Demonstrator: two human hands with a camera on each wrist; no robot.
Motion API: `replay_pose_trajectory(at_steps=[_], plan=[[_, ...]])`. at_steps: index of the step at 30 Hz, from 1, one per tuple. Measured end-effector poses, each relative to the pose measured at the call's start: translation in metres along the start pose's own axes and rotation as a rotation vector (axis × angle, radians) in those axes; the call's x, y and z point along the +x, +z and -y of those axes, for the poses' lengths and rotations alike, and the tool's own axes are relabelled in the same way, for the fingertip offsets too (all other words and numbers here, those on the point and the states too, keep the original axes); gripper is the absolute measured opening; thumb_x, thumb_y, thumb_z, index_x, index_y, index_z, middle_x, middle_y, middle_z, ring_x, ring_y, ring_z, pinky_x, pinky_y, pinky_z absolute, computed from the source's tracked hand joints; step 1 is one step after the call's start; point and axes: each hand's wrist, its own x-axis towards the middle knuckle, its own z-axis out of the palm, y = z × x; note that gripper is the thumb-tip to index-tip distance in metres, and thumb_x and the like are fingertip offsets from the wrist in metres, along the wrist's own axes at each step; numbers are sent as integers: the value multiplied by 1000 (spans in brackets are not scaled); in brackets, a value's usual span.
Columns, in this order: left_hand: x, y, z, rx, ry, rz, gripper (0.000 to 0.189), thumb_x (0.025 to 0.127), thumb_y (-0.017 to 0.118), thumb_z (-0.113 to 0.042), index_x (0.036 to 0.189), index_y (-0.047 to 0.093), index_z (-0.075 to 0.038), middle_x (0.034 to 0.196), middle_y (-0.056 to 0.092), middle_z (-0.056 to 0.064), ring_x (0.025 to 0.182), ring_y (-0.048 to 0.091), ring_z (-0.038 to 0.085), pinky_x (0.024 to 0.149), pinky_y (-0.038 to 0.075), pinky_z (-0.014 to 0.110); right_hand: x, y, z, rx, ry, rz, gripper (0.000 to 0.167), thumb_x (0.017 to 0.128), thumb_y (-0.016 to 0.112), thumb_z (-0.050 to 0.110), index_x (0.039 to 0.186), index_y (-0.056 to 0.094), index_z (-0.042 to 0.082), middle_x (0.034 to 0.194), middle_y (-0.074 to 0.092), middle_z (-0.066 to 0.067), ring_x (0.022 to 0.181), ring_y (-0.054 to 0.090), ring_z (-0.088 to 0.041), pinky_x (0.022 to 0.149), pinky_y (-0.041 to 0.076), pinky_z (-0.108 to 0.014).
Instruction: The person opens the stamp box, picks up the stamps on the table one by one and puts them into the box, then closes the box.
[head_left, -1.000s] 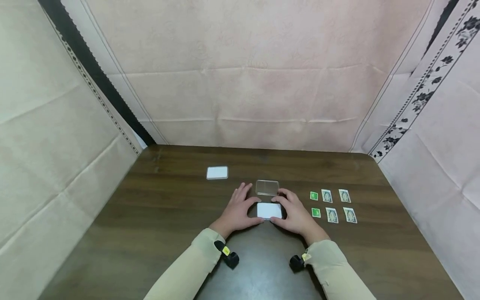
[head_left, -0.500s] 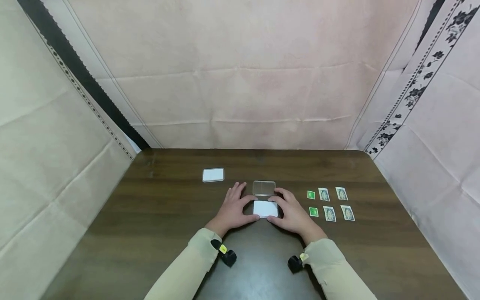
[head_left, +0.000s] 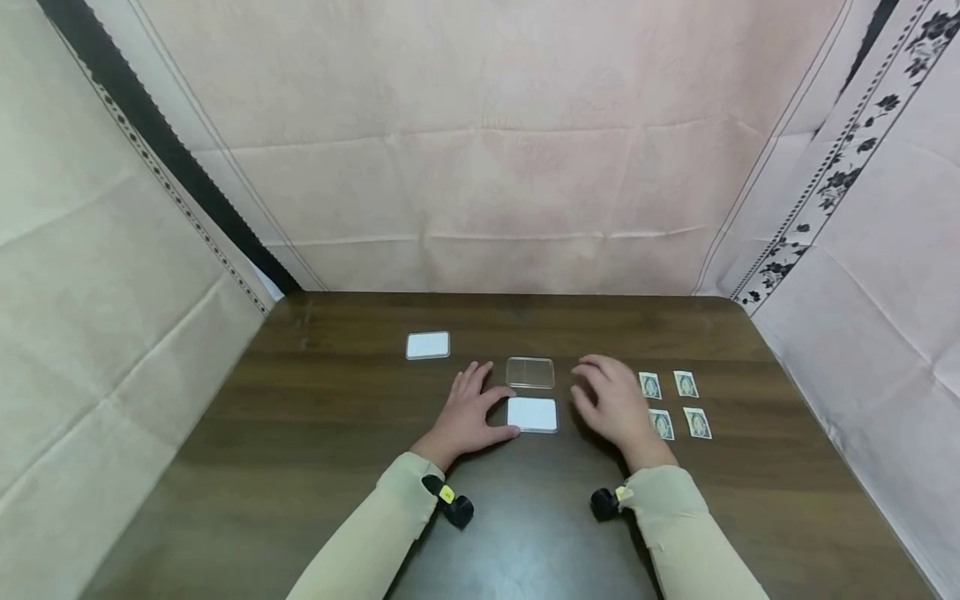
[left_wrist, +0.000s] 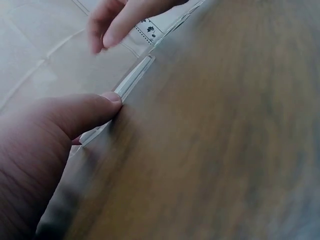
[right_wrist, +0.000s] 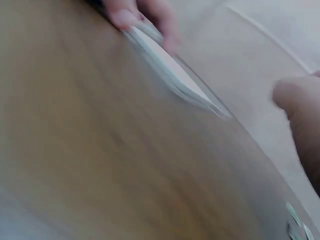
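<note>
A flat white rectangular case [head_left: 532,414] with a clear rim lies on the table. My left hand [head_left: 467,417] holds its left end, index finger at the far edge and thumb at the near edge; the left wrist view shows the thumb [left_wrist: 107,102] against the case's side. Just beyond the case lies a clear shallow lid [head_left: 530,372]. Off to the right, my right hand [head_left: 613,402] hovers with loosely bent fingers and nothing visible in them. In the head view it hides the small green squares, whose edges [right_wrist: 293,212] show in the right wrist view.
Several small pale picture cards [head_left: 686,383] lie in two rows right of my right hand. A second white case [head_left: 428,345] sits farther back on the left. Brown wooden table [head_left: 337,433] runs to cloth hangings [head_left: 480,208] at the back and sides.
My right hand has let go of the case's right end and moved right, over the green squares. My left hand has stayed on the case.
</note>
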Motion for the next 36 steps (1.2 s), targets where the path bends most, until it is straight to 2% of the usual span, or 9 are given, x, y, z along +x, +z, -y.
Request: replay_pose_trajectory(at_steps=[2,4,7,12,17,25,31,36], plan=[[0,-1,0,-5,4,-1,61,86,68,-66,136,61,-33,167,21,9,155,6,31,123,4,52,-1,-7,-11,-64,33,-77,22,91,68,21,107,71,7,119,65,-14,115,57,-38,102,41,-56],[0,-1,1,-4,6,-2,61,86,68,-66,136,61,-33,166,22,9,155,6,31,123,5,53,-4,-13,-21,-83,101,-101,20,92,67,20,106,72,6,118,64,-15,116,55,-39,103,39,-57],[0,-1,1,-5,0,0,61,85,68,-65,137,61,-33,166,22,9,155,6,31,123,5,53,-12,-20,-33,-76,214,-61,22,94,66,21,108,71,6,125,59,-17,125,47,-42,106,33,-60],[1,-3,-1,-16,4,4,61,86,68,-65,137,60,-32,166,22,9,156,5,30,123,3,52,-21,-29,-48,-62,322,43,28,94,66,24,114,69,5,137,49,-22,133,34,-47,109,25,-64],[1,-3,-2,-15,-6,16,62,86,68,-65,138,59,-32,166,22,8,156,4,29,123,3,51,-23,-30,-57,-44,375,121,33,94,68,28,119,68,7,142,43,-25,135,28,-51,109,21,-66],[0,-2,-1,-18,-2,16,62,86,67,-64,139,59,-32,166,24,9,156,5,30,123,3,52,-24,-31,-61,-62,406,175,37,93,71,30,122,69,7,144,43,-26,136,27,-51,111,16,-69],[0,0,0,-11,0,15,62,86,67,-65,138,59,-33,165,25,10,155,6,30,123,3,52,-24,-31,-59,-56,426,184,38,94,69,32,122,68,7,144,42,-26,136,26,-52,111,13,-70],[1,0,1,-3,1,8,62,86,67,-66,138,58,-33,166,24,9,155,6,30,123,2,51,-22,-32,-54,-107,471,156,39,95,66,42,111,68,6,141,44,-26,135,28,-51,112,11,-69]])
